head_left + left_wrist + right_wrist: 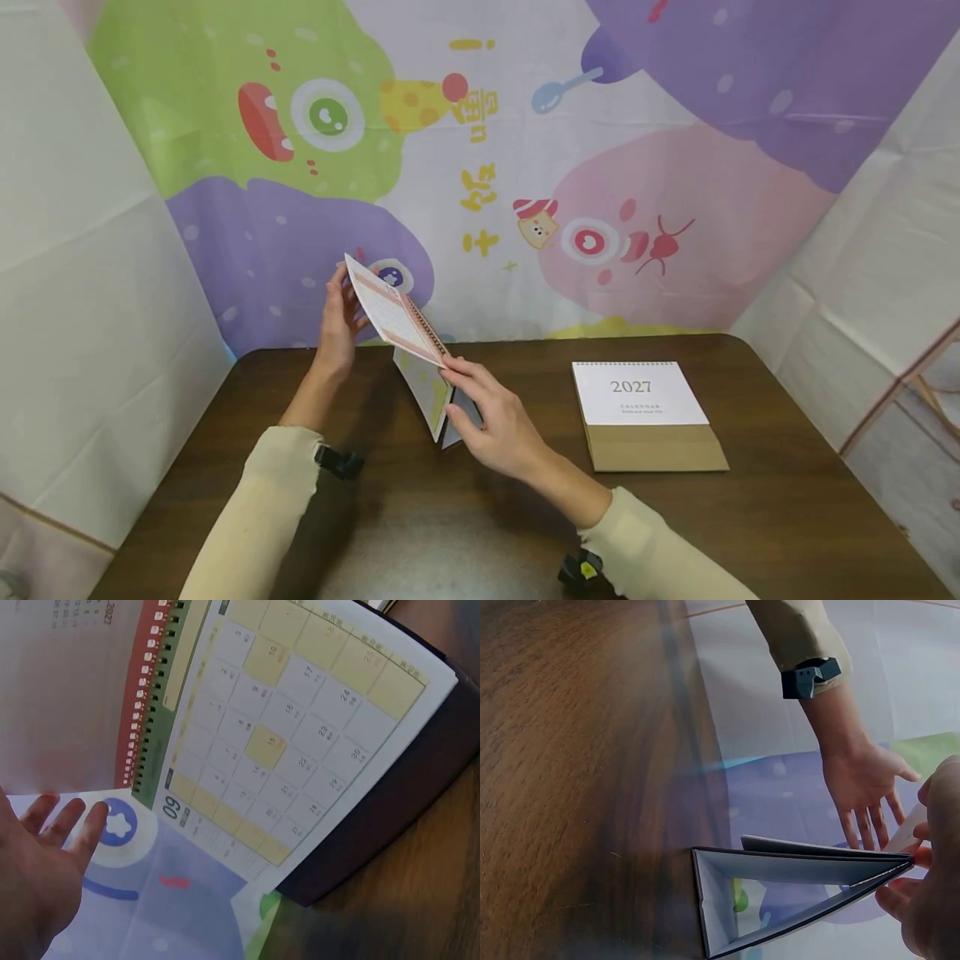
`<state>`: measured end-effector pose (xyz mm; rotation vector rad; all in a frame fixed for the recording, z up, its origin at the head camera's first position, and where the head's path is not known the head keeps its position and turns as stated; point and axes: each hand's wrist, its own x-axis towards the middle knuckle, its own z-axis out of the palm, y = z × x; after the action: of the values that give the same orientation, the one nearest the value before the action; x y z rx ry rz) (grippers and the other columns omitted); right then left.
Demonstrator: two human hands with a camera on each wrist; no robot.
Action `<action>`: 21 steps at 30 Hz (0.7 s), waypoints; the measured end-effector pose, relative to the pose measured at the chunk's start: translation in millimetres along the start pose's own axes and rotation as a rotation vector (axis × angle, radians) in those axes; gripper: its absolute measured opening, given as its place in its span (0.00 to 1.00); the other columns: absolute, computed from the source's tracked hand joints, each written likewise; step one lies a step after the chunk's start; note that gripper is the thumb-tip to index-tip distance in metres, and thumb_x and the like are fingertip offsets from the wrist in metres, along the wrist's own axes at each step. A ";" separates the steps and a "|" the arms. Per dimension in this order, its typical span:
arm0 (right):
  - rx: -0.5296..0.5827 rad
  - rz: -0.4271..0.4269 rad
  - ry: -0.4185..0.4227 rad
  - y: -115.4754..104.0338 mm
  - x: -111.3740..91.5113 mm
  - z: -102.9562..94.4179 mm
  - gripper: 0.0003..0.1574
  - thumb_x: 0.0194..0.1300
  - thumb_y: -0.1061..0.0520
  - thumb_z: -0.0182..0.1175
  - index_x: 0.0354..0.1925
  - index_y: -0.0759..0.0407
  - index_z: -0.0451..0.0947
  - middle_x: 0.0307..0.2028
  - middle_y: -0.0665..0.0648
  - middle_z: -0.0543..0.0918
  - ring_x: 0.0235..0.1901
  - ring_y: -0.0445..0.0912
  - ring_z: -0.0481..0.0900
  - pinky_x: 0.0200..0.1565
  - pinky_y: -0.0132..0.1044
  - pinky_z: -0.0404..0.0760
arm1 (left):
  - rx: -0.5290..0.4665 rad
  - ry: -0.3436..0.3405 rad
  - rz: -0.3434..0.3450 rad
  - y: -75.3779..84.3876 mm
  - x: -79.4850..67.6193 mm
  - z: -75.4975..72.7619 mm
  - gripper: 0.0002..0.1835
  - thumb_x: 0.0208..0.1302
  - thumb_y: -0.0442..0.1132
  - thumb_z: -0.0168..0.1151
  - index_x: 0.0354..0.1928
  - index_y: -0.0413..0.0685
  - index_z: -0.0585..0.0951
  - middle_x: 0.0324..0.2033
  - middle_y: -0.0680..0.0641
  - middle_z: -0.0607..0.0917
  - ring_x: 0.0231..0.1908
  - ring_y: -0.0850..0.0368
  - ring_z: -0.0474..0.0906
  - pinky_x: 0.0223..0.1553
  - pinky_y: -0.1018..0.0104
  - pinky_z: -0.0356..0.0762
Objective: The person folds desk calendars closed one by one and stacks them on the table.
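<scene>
A spiral-bound desk calendar (420, 392) stands on its folded base, with a sheaf of pages (386, 312) lifted over to the left. At the end of the spiral, my right hand (498, 421) pinches the calendar's top edge between thumb and fingers. My left hand (337, 329) is behind the lifted pages, its fingers extended near their outer edge; part of it is hidden in the head view. In the left wrist view a month grid (270, 735) marked 09 shows beside the green-and-red binding. The right wrist view shows the triangular stand (712, 900) end-on.
A second desk calendar (641, 417), its white cover reading 2027 over a tan base, stands to the right on the dark wooden table (420, 533). Behind the table's far edge hangs a cartoon-printed cloth (480, 308). White sheets (67, 250) close off both sides.
</scene>
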<state>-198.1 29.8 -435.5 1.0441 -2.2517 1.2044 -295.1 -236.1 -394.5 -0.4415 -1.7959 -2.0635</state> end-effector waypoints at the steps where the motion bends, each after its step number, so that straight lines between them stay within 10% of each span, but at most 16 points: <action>1: 0.000 -0.003 0.000 0.2 -0.2 0.1 0.29 0.80 0.61 0.66 0.74 0.69 0.80 0.77 0.64 0.81 0.80 0.60 0.78 0.76 0.57 0.82 | -0.002 0.003 -0.001 -0.1 -0.6 -1.6 0.51 0.86 0.76 0.34 0.91 0.43 0.52 0.83 0.38 0.75 0.65 0.71 0.81 0.54 0.74 0.81; 9: -0.002 -0.014 0.003 1.8 -1.1 -0.6 0.30 0.79 0.63 0.66 0.74 0.69 0.79 0.77 0.63 0.81 0.79 0.60 0.79 0.76 0.57 0.82 | -0.005 0.057 -0.026 -8.5 -6.1 -15.2 0.47 0.89 0.70 0.28 0.89 0.38 0.55 0.58 0.70 0.89 0.49 0.72 0.81 0.45 0.76 0.76; 21: -0.083 -0.076 0.014 7.0 -1.1 -2.8 0.23 0.77 0.65 0.66 0.66 0.67 0.86 0.75 0.63 0.84 0.77 0.61 0.81 0.73 0.56 0.86 | 0.106 0.086 -0.073 -24.1 -23.2 -39.4 0.46 0.92 0.59 0.16 0.71 0.28 0.77 0.40 0.68 0.89 0.41 0.71 0.82 0.47 0.77 0.78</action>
<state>-202.7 35.2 -438.4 1.0761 -2.2101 1.0745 -285.8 -270.5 -431.8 -0.2571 -1.8853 -1.9909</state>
